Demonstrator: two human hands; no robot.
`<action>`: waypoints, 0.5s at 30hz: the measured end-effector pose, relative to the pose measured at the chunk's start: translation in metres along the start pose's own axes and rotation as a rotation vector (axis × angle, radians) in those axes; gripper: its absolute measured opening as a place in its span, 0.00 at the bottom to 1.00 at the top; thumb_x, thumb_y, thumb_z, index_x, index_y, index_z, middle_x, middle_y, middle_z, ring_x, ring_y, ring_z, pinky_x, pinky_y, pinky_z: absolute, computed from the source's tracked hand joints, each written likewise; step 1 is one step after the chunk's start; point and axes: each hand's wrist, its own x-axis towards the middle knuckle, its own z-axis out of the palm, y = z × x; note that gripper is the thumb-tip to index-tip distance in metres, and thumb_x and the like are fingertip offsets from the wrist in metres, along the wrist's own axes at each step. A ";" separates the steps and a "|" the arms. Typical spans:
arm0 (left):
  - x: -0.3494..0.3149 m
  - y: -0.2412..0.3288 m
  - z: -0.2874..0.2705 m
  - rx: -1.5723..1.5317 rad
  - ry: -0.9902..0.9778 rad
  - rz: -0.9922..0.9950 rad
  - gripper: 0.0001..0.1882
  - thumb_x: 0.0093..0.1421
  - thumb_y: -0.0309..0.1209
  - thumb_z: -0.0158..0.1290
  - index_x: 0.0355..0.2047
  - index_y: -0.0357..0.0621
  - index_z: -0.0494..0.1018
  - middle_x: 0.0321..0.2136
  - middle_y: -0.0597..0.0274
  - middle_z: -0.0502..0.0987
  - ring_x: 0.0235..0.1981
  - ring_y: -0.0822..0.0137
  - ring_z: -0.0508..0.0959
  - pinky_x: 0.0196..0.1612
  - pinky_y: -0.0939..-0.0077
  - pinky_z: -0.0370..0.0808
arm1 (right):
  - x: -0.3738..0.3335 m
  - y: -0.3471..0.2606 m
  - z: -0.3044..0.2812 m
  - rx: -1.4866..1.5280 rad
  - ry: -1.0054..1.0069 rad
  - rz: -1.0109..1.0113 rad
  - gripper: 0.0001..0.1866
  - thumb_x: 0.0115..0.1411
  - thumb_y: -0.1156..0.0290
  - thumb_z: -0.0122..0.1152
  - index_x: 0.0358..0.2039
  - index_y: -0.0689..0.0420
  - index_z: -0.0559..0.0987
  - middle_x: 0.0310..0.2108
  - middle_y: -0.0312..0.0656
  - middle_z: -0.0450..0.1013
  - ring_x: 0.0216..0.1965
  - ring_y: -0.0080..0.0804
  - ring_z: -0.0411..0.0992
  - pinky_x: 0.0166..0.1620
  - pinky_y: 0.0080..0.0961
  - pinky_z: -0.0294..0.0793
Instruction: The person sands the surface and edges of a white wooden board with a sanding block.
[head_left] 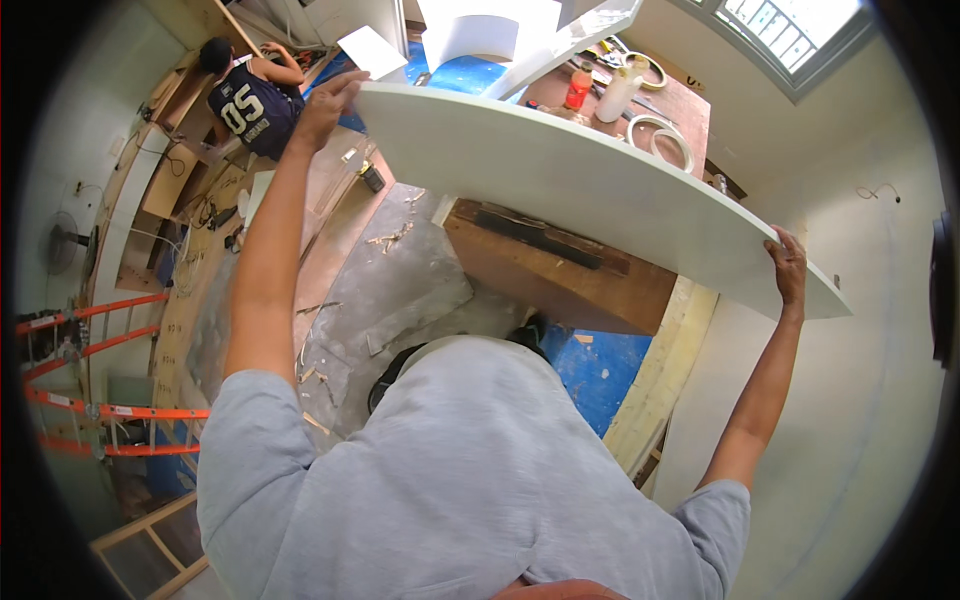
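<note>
A long white panel [560,175] spans the space in front of me, held up between both hands. My left hand [330,103] grips its left end, with the fingers over the top edge. Near the right end, my right hand [788,265] is closed around the upper edge. The panel slants down from left to right and hides part of the workbench [690,98] behind it. Below the panel a brown wooden box [550,265] rests, with a dark strip lying along its top.
The bench carries an orange-red bottle [578,87], a whitish bottle [620,92] and rolls of edging tape [672,140]. Another person [250,100] works at the far left. An orange ladder [130,410] stands left; wood scraps [390,238] litter the grey floor. A wall [850,400] rises at right.
</note>
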 end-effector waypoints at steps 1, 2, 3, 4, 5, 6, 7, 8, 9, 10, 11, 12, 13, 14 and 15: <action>-0.003 -0.001 -0.002 -0.048 0.029 -0.005 0.19 0.72 0.41 0.52 0.55 0.42 0.79 0.46 0.71 0.80 0.44 0.77 0.78 0.45 0.81 0.73 | 0.000 -0.012 0.007 -0.034 0.046 -0.042 0.18 0.61 0.67 0.69 0.52 0.53 0.84 0.48 0.40 0.80 0.52 0.38 0.73 0.58 0.37 0.71; -0.004 -0.002 0.012 -0.171 0.091 -0.026 0.19 0.73 0.40 0.51 0.54 0.41 0.79 0.46 0.69 0.80 0.45 0.75 0.78 0.46 0.78 0.74 | -0.002 -0.006 0.004 -0.109 0.013 -0.031 0.21 0.64 0.63 0.67 0.58 0.50 0.81 0.54 0.41 0.77 0.59 0.42 0.71 0.63 0.39 0.67; -0.005 0.000 0.026 -0.290 0.155 -0.044 0.19 0.74 0.40 0.49 0.54 0.40 0.78 0.46 0.68 0.81 0.45 0.74 0.78 0.46 0.76 0.74 | -0.006 -0.003 0.005 -0.212 0.058 -0.047 0.22 0.65 0.62 0.66 0.59 0.49 0.79 0.56 0.42 0.76 0.61 0.43 0.69 0.65 0.39 0.65; -0.003 0.003 0.034 -0.409 0.221 -0.059 0.20 0.74 0.40 0.47 0.54 0.38 0.78 0.46 0.66 0.81 0.46 0.72 0.79 0.46 0.74 0.74 | -0.008 -0.002 0.008 -0.315 0.107 -0.065 0.23 0.66 0.61 0.64 0.61 0.49 0.78 0.58 0.42 0.74 0.63 0.44 0.67 0.67 0.39 0.62; 0.002 -0.016 0.033 -0.305 0.273 0.066 0.21 0.75 0.42 0.47 0.55 0.40 0.78 0.46 0.66 0.80 0.46 0.72 0.77 0.49 0.74 0.73 | -0.006 -0.002 0.015 -0.403 0.156 -0.090 0.24 0.67 0.59 0.63 0.62 0.48 0.77 0.61 0.42 0.73 0.65 0.45 0.65 0.69 0.39 0.60; 0.012 -0.050 0.030 -0.191 0.331 0.193 0.22 0.75 0.44 0.47 0.56 0.41 0.78 0.47 0.67 0.80 0.47 0.73 0.76 0.51 0.73 0.71 | -0.004 -0.001 0.024 -0.431 0.168 -0.072 0.25 0.67 0.58 0.62 0.63 0.47 0.75 0.62 0.43 0.71 0.67 0.45 0.63 0.69 0.39 0.59; 0.023 -0.073 0.038 -0.086 0.370 0.316 0.23 0.75 0.46 0.46 0.57 0.43 0.78 0.48 0.67 0.80 0.48 0.74 0.75 0.54 0.73 0.70 | -0.010 0.008 0.027 -0.471 0.177 -0.039 0.25 0.68 0.57 0.61 0.64 0.47 0.74 0.64 0.43 0.70 0.68 0.46 0.62 0.70 0.40 0.58; 0.021 -0.078 0.059 -0.122 0.495 0.247 0.23 0.75 0.43 0.45 0.56 0.38 0.76 0.49 0.58 0.80 0.49 0.65 0.76 0.55 0.69 0.71 | -0.015 0.013 0.028 -0.520 0.178 -0.010 0.26 0.69 0.57 0.60 0.65 0.46 0.73 0.66 0.43 0.68 0.70 0.46 0.60 0.71 0.40 0.57; 0.011 -0.078 0.073 -0.149 0.633 0.177 0.22 0.75 0.41 0.43 0.54 0.33 0.74 0.50 0.49 0.80 0.51 0.55 0.78 0.56 0.65 0.72 | -0.013 0.010 0.032 -0.473 0.154 0.007 0.26 0.69 0.57 0.60 0.65 0.46 0.73 0.66 0.44 0.67 0.69 0.47 0.60 0.71 0.40 0.57; 0.000 -0.081 0.081 -0.211 0.602 0.127 0.23 0.75 0.42 0.43 0.56 0.33 0.73 0.51 0.47 0.79 0.52 0.54 0.78 0.57 0.64 0.71 | -0.014 0.008 0.032 -0.434 0.130 0.030 0.25 0.69 0.57 0.60 0.65 0.46 0.74 0.66 0.44 0.67 0.69 0.47 0.60 0.71 0.40 0.57; -0.009 -0.085 0.091 -0.279 0.569 0.077 0.24 0.75 0.43 0.43 0.57 0.34 0.72 0.52 0.45 0.78 0.54 0.53 0.77 0.58 0.64 0.71 | -0.014 0.008 0.028 -0.402 0.107 0.055 0.25 0.69 0.57 0.60 0.65 0.46 0.74 0.67 0.44 0.66 0.69 0.48 0.60 0.70 0.40 0.58; -0.016 -0.095 0.096 -0.349 0.535 0.034 0.25 0.75 0.44 0.43 0.58 0.34 0.71 0.53 0.44 0.78 0.55 0.52 0.76 0.60 0.63 0.70 | -0.015 0.006 0.028 -0.440 0.134 0.021 0.23 0.68 0.58 0.61 0.62 0.48 0.75 0.65 0.45 0.68 0.68 0.47 0.61 0.69 0.40 0.59; -0.026 -0.108 0.103 -0.264 0.543 -0.010 0.26 0.75 0.46 0.43 0.58 0.34 0.71 0.54 0.42 0.77 0.57 0.50 0.76 0.60 0.63 0.69 | -0.015 0.007 0.025 -0.421 0.108 0.048 0.23 0.68 0.59 0.62 0.61 0.49 0.76 0.65 0.45 0.68 0.67 0.47 0.62 0.69 0.40 0.60; -0.040 -0.136 0.097 -0.159 0.570 -0.053 0.28 0.74 0.47 0.43 0.59 0.34 0.70 0.55 0.41 0.76 0.58 0.49 0.75 0.61 0.62 0.69 | -0.006 -0.001 0.036 -0.381 0.077 0.058 0.23 0.67 0.59 0.62 0.60 0.50 0.76 0.64 0.46 0.68 0.66 0.47 0.63 0.68 0.40 0.61; -0.046 -0.153 0.104 -0.072 0.571 -0.097 0.29 0.74 0.49 0.43 0.60 0.34 0.69 0.55 0.39 0.76 0.59 0.47 0.74 0.62 0.61 0.69 | -0.003 -0.003 0.037 -0.361 0.050 0.090 0.22 0.67 0.60 0.62 0.59 0.52 0.76 0.63 0.46 0.69 0.66 0.46 0.63 0.68 0.40 0.61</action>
